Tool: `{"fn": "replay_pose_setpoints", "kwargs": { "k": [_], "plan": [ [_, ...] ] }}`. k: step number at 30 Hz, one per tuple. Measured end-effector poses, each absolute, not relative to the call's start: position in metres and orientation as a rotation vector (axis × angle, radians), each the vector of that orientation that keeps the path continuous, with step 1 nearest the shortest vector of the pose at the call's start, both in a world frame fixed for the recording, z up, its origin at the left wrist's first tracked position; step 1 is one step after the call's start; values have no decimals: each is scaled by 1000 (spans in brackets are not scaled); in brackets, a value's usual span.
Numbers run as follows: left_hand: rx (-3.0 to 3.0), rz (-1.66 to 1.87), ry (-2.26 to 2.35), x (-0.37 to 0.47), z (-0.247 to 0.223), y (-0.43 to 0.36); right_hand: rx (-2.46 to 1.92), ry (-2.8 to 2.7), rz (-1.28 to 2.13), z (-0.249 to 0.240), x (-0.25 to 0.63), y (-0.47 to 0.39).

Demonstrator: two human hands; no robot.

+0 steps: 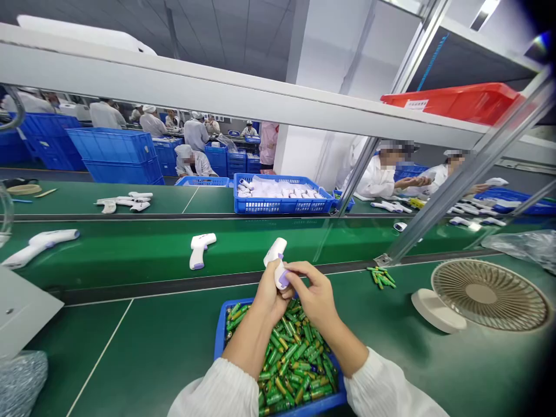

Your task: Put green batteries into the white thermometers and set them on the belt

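Thermometer gun (281, 275), white with purple parts, held raised beyond the middle of a blue tray and seen against the near edge of a green belt. The left hand (268, 291) grasps it, fingers wrapped about its body; the right hand (317, 292) pinches at the purple section of its handle with thumb and fingers. Both cuffs are white and gathered at the wrist.

Below the hands, the blue tray (220, 335) holds a heap of green batteries (286, 362), lying at all angles; the forearms cover part of it. The tray rests on the green worktop (143, 359). To its right lie a few loose batteries (381, 277) and, nearer the edge of view, a beige fan (482, 294) with a round grille.

Beyond, on the green belt (130, 255), a second thermometer (199, 251) lies to the left of the hands, and a third (46, 243) farther left. Across the belt stands a blue basket (282, 206) filled with white pieces; a cluster of white units (125, 201) lies well to its left.

Overhead, a white shelf (217, 84) spans the scene, with a red bin (452, 104) at right. In the background, co-workers in white (376, 180) sit at right, and stacked blue crates (115, 146) stand at left.
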State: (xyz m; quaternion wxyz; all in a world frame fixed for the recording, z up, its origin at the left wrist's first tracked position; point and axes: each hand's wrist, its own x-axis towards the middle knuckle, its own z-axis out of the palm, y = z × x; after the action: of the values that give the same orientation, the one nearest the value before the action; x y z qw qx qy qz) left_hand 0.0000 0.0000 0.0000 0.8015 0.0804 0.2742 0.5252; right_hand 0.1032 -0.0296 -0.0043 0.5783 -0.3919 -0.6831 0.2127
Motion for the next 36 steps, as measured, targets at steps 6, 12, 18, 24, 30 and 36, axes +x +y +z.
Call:
{"fn": "replay_pose_setpoints", "kwargs": {
  "k": [6,12,18,24,30,36],
  "plan": [
    [194,1192,669,3,2,-8,-861,-1446,789,-14,98,-19],
    [850,973,1279,-15,4,35,-1187,-1477,502,-10,112,-42],
    [1080,930,1718,-61,-2,124,-1644,-2108,286,-12,119,-79],
    [1089,872,2148,-134,-23,127,-1688,-2352,239,-9,111,-91],
    [968,763,2082,-147,-34,121,-1514,-2009,512,-24,111,-85],
    [821,1080,1581,-81,-6,104,-1251,-1619,425,-40,109,-78]
  ]
}}
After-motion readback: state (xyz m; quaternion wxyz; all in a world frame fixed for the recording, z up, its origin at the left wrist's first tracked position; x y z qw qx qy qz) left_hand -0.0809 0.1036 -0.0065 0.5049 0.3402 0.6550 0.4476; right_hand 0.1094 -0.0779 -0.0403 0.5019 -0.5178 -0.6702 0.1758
